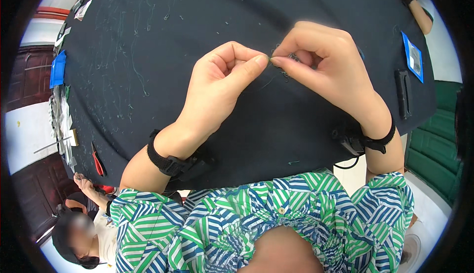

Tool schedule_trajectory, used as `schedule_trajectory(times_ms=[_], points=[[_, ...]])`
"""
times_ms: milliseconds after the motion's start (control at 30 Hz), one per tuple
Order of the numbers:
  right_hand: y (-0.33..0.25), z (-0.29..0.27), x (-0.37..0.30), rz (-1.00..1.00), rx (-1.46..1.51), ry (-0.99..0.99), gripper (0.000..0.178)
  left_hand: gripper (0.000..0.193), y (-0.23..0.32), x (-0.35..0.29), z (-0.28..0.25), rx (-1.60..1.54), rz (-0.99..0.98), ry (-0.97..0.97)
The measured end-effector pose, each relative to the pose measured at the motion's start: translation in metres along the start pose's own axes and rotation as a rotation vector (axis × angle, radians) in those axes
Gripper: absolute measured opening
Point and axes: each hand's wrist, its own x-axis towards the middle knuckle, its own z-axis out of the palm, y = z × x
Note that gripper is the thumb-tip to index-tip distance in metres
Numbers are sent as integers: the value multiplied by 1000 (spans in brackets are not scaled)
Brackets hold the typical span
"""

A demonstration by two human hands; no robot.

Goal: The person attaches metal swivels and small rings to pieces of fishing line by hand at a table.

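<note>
My left hand (217, 80) and my right hand (331, 68) meet fingertip to fingertip above the black cloth. Each pinches thumb against forefinger; a tiny greenish bit shows where they touch, too small to name. Partly hidden behind my right fingers lies a small pile of dark metal hook-like pieces (295, 57). A faint thin thread (269, 83) curves over the cloth just below the fingertips. Black straps circle both my wrists.
Rows of fine threads (133, 65) with small ends lie across the cloth's left side. Red-handled pliers (98, 164) and a blue packet (58, 69) are at the left edge; another blue packet (414, 58) and a black case (403, 94) at the right. Other people sit lower left and upper right.
</note>
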Motion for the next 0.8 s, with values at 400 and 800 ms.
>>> schedule_trajectory(times_ms=[400,800], points=[[2,3,2,-85,-51,1,12,13,-1,2,0,29,-23,11],[3,4,3,-164,-132,11,11,10,0,2,-4,175,63,11]])
